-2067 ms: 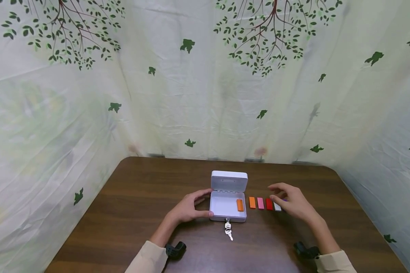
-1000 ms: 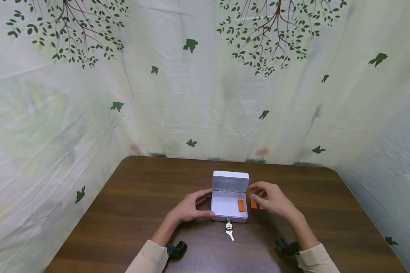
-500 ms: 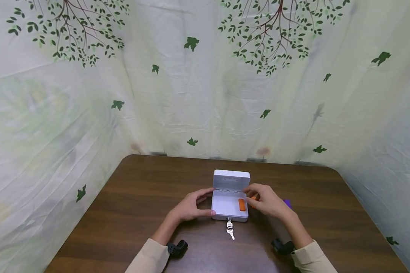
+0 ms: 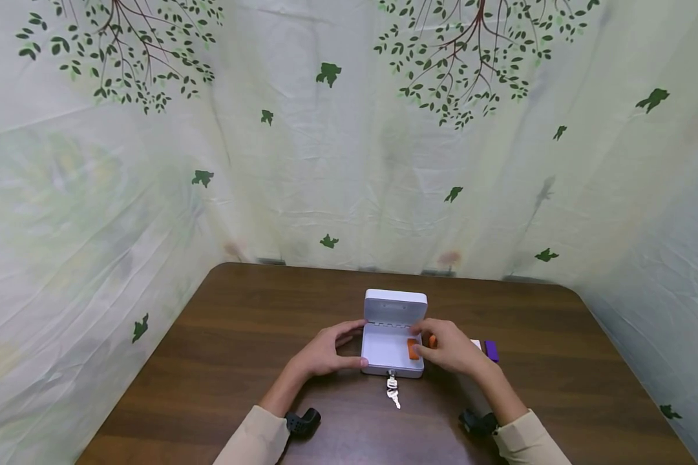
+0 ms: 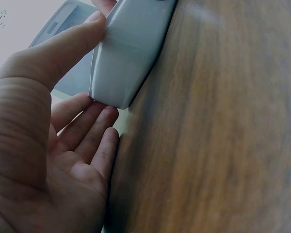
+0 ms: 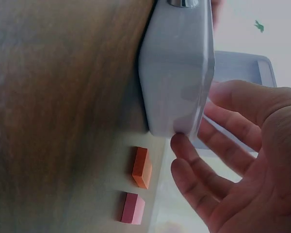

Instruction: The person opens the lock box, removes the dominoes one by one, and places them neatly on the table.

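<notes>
A white metal lock box (image 4: 386, 363) stands on the table with its lid up. My left hand (image 4: 324, 352) holds its left side; in the left wrist view the thumb (image 5: 80, 41) lies on the rim and fingers touch the end wall. Inside the box, by its right wall, lies an orange block (image 4: 413, 349). My right hand (image 4: 449, 349) reaches over that wall, thumb tip overlapping the block and index finger beyond its far end. Any pinch is hidden by the wall in the right wrist view. Outside the box, an orange block (image 6: 142, 168) and a pink block (image 6: 133, 208) lie below the fingers.
A purple block (image 4: 491, 351) and a partly covered white block (image 4: 476, 344) lie right of my right hand. Two keys (image 4: 392, 391) hang from the lock at the box's front. The brown wooden table (image 4: 256, 310) meets a leaf-patterned curtain (image 4: 349, 168) at the back.
My right hand has moved left from above the white block, along the row, until its fingertips are inside the box. The left hand keeps its hold on the box.
</notes>
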A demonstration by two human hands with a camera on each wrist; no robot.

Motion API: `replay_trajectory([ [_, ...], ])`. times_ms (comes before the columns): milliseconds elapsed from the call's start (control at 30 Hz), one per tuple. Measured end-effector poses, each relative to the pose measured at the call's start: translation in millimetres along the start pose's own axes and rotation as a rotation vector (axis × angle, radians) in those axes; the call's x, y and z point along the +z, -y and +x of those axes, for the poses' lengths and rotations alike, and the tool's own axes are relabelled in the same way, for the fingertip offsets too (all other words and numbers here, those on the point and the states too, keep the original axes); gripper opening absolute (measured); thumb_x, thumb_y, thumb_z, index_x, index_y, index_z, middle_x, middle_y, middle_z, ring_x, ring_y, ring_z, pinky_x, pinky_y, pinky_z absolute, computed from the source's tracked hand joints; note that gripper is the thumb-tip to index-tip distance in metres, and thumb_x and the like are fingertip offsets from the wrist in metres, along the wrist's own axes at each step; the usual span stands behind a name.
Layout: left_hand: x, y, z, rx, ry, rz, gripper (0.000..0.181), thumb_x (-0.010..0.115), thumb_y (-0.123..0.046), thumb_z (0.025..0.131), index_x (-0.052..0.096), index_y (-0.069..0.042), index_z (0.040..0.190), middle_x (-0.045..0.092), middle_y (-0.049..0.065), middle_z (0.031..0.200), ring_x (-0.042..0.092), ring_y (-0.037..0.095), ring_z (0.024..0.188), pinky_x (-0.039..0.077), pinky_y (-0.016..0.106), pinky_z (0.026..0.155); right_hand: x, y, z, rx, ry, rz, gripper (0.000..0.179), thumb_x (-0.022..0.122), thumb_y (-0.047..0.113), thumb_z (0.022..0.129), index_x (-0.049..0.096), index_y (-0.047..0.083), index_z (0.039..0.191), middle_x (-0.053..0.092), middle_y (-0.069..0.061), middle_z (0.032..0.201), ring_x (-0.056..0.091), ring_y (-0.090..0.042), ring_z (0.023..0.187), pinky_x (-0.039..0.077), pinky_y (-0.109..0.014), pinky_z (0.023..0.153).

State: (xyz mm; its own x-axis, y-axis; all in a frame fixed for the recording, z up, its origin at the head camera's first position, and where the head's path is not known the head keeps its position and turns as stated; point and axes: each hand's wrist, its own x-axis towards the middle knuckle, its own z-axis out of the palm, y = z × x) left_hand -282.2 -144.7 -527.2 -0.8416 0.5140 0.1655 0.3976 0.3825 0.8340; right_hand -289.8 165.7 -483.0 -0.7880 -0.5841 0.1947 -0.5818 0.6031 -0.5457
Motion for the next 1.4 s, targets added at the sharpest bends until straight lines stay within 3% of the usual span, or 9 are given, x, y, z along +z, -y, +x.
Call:
replay_trajectory([
  [67, 0.1, -0.5, -0.1, 0.017, -0.004, -0.007, 0.081, 0.082, -0.035, 0.078, 0.044, -0.012, 0.145, 0.049, 0.003, 0.147, 0.046, 0.021, 0.136, 0.039, 0.039, 0.114, 2.1, 0.2, -0.3, -0.005, 0.006, -0.024, 0.032, 0.074, 0.019, 0.085, 0.068, 0.009, 0.115, 0.069, -0.004, 0.098, 0.06, -0.018, 0.08, 0.05, -0.025, 0.07],
  [167, -2.5, -14.3, -2.5, 0.028, 0.006, -0.032, 0.079, 0.082, -0.026, 0.079, 0.043, -0.004, 0.144, 0.048, 0.012, 0.147, 0.046, 0.03, 0.136, 0.038, 0.045, 0.114, 5.2, 1.0, 0.1, -0.019, 0.009, -0.067, 0.033, 0.075, 0.019, 0.084, 0.068, 0.009, 0.115, 0.069, -0.004, 0.099, 0.059, -0.017, 0.081, 0.05, -0.025, 0.07],
  [300, -3.1, -21.2, -3.0, 0.023, 0.017, -0.06, 0.079, 0.081, -0.016, 0.079, 0.041, 0.004, 0.144, 0.045, 0.021, 0.147, 0.043, 0.037, 0.136, 0.035, 0.052, 0.114, 8.3, 1.6, 2.9, -0.018, 0.006, -0.138, 0.034, 0.076, 0.021, 0.082, 0.069, 0.01, 0.113, 0.069, -0.002, 0.103, 0.059, -0.014, 0.085, 0.053, -0.03, 0.076],
  [433, 1.3, -2.9, 0.4, 0.022, -0.002, -0.053, 0.08, 0.083, -0.022, 0.078, 0.043, -0.005, 0.145, 0.047, 0.013, 0.147, 0.045, 0.03, 0.136, 0.037, 0.047, 0.114, 11.6, 2.9, 5.4, 0.015, 0.014, -0.18, 0.035, 0.077, 0.022, 0.079, 0.07, 0.01, 0.111, 0.07, -0.002, 0.106, 0.061, -0.014, 0.091, 0.055, -0.036, 0.083],
  [533, 1.5, -0.1, 0.6, 0.014, -0.005, -0.043, 0.08, 0.083, -0.029, 0.078, 0.044, -0.011, 0.145, 0.049, 0.006, 0.147, 0.047, 0.025, 0.135, 0.039, 0.042, 0.114, 13.5, 5.0, 6.3, 0.033, 0.021, -0.18, 0.035, 0.078, 0.02, 0.077, 0.07, 0.009, 0.109, 0.07, -0.002, 0.106, 0.063, -0.018, 0.094, 0.055, -0.039, 0.086],
  [767, 1.3, 0.9, 0.3, -0.006, -0.004, -0.016, 0.082, 0.083, -0.037, 0.076, 0.044, -0.013, 0.145, 0.049, 0.001, 0.146, 0.047, 0.018, 0.135, 0.039, 0.036, 0.114, 16.9, 7.3, 7.8, 0.045, 0.019, -0.195, 0.03, 0.078, 0.02, 0.077, 0.071, 0.011, 0.105, 0.07, -0.001, 0.104, 0.063, -0.017, 0.093, 0.055, -0.039, 0.084],
  [1133, 0.5, -1.4, 1.3, 0.008, -0.001, -0.022, 0.082, 0.083, -0.035, 0.077, 0.044, -0.011, 0.145, 0.049, 0.001, 0.146, 0.047, 0.019, 0.135, 0.04, 0.037, 0.114, 23.5, 8.2, 8.6, 0.032, -0.02, -0.164, 0.028, 0.081, 0.022, 0.074, 0.073, 0.015, 0.1, 0.071, 0.0, 0.101, 0.063, -0.018, 0.093, 0.055, -0.041, 0.087],
  [1400, 0.4, -0.9, 0.6, -0.014, -0.001, -0.005, 0.082, 0.083, -0.038, 0.076, 0.045, -0.013, 0.145, 0.049, 0.0, 0.146, 0.048, 0.016, 0.134, 0.04, 0.036, 0.114, 21.0, 10.6, 6.6, 0.067, -0.018, -0.157, 0.037, 0.084, 0.025, 0.074, 0.072, 0.012, 0.106, 0.07, -0.003, 0.107, 0.064, -0.021, 0.099, 0.055, -0.044, 0.091],
])
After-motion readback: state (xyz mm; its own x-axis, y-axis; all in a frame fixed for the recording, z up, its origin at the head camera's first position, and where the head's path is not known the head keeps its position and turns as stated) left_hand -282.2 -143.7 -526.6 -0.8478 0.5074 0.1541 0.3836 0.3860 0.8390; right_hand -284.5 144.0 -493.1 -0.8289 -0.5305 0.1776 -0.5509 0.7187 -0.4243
